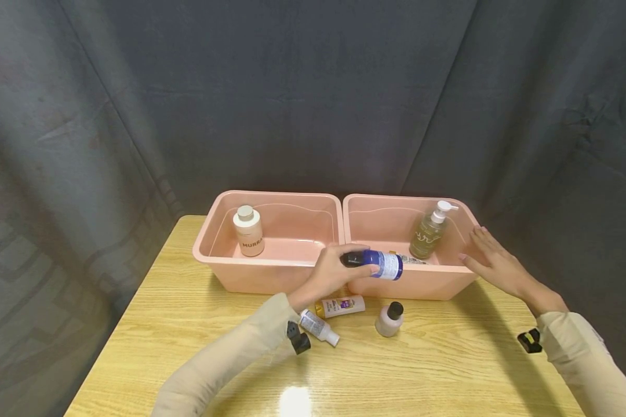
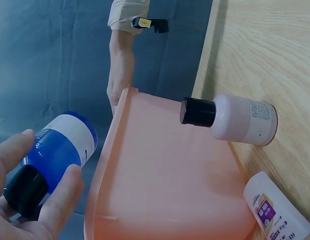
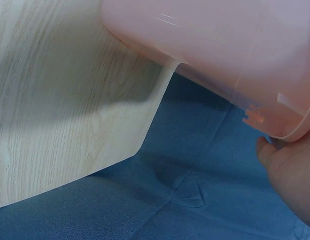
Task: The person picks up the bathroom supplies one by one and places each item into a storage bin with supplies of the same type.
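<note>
left hand [image 1: 334,272] grip — blue bottle [image 1: 381,263] held sideways | over right bin [image 1: 412,284] rim

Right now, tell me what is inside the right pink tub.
In the right pink tub a pump bottle of amber liquid leans at the back. The blue bottle in the left hand covers most of another item behind it.
</note>
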{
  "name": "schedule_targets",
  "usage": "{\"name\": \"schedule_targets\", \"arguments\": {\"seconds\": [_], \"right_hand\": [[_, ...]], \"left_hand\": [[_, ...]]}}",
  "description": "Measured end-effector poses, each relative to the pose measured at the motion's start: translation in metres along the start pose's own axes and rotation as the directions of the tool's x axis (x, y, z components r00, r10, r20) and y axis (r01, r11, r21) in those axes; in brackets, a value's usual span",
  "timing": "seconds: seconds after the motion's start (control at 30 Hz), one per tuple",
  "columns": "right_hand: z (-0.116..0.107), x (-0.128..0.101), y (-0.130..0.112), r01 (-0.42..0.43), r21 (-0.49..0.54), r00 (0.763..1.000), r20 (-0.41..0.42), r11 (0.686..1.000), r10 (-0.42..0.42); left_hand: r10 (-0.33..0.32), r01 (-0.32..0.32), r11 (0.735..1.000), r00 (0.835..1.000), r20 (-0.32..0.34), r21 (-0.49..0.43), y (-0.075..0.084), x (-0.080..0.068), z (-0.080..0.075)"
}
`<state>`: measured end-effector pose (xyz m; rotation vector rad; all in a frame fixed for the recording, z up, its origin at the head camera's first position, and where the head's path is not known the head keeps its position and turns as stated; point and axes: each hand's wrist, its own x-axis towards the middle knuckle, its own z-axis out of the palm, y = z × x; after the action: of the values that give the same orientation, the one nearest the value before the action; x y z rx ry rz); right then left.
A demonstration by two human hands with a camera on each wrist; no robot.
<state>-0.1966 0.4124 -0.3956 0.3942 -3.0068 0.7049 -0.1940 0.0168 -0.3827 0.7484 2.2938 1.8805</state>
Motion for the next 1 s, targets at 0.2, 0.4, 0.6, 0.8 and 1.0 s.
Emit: {"name": "schedule_targets", "arguments": {"seconds": [0.2,0.4,0.6,0.8,1.0], "right_hand": [[0.001,0.0,0.0,-0.001,-0.005,1.0,-0.004,1.0,0.001],[0.001,0.0,0.001,0.003,-0.008,1.0,-0.007,1.0,-0.003],[0.0,0.0,0.0,-0.011,-0.005,1.0,-0.002,1.0,0.011],[0.0,0.0,0.001,-0.005,0.002,1.0,-0.005,1.0,0.005],[0.001,0.0,0.003,-0.005,0.004,1.0,-0.004,1.0,0.005]], "left_hand": [[-0.063,0.063,0.998,0.998,-0.025,-0.024,-0.001,0.003,-0.002],[-0.095,0.093,0.995,0.994,-0.044,-0.047,0.0,0.007,-0.002],[-0.129,0.12,0.987,0.988,-0.087,-0.108,0.001,0.012,-0.001],[-0.251,0.215,0.932,0.964,-0.092,-0.29,0.004,0.018,-0.002],[-0.308,0.248,0.858,0.949,-0.064,-0.45,0.004,0.022,-0.002]]}}
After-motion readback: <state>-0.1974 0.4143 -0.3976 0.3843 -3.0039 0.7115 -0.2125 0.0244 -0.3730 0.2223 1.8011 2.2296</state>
